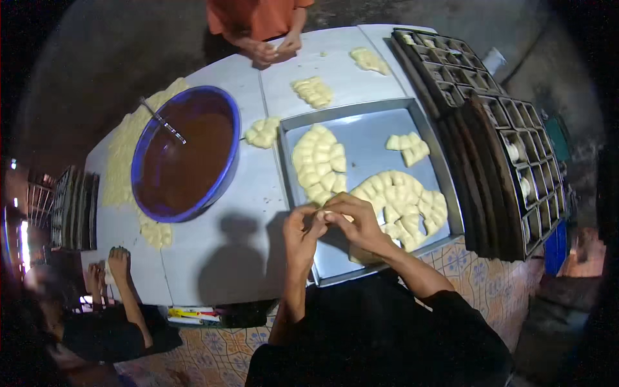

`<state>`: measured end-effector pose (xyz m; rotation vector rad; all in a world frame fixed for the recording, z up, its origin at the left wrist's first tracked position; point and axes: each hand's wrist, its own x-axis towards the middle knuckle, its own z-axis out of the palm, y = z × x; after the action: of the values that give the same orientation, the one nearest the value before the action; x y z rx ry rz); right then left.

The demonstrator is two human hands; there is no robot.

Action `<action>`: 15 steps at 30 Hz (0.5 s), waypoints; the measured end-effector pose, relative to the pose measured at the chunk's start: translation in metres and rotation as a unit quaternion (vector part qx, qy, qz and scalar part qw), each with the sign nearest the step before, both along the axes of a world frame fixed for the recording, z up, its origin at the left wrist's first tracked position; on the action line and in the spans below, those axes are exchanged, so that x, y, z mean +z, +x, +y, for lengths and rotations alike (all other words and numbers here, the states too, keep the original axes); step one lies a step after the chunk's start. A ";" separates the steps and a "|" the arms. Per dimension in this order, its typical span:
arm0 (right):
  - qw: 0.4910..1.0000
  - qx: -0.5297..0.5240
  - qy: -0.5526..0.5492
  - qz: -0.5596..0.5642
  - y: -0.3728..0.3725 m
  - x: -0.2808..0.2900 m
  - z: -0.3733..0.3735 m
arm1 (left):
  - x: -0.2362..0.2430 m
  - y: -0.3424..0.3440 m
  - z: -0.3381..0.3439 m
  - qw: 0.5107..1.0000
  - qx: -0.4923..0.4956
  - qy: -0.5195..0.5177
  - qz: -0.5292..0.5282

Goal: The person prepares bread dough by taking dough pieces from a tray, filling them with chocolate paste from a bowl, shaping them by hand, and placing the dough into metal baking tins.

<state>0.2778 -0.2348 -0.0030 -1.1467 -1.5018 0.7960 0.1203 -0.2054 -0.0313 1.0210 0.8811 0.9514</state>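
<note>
Through my remote feed, the left hand and right hand met over the near part of the metal tray, fingers curled, tips drawn together on a small pale piece — dough, I judged, mostly hidden by the grip. Working there probably put the clustered dough pieces within easy reach. Farther left on the desk sat the blue basin of brown contents, its utensil leaning rimward, likely for ready grabbing. Beyond, a co-worker's hands met — their hold I couldn't make out.
</note>
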 end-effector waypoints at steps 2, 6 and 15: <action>0.987 -0.034 -0.157 0.033 0.007 0.004 -0.005 | 0.018 0.018 -0.007 0.998 0.059 -0.017 0.019; 0.992 -0.110 0.019 -0.065 0.020 -0.022 0.007 | -0.005 0.021 -0.007 0.983 -0.014 0.119 0.136; 0.959 -0.153 -0.201 0.128 0.094 -0.084 0.067 | -0.009 0.029 0.016 0.985 0.040 0.160 -0.041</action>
<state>0.3716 -0.1677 -0.0875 -1.4706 -0.9403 1.0156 0.1493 -0.1894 -0.0402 1.2154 0.7180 1.2228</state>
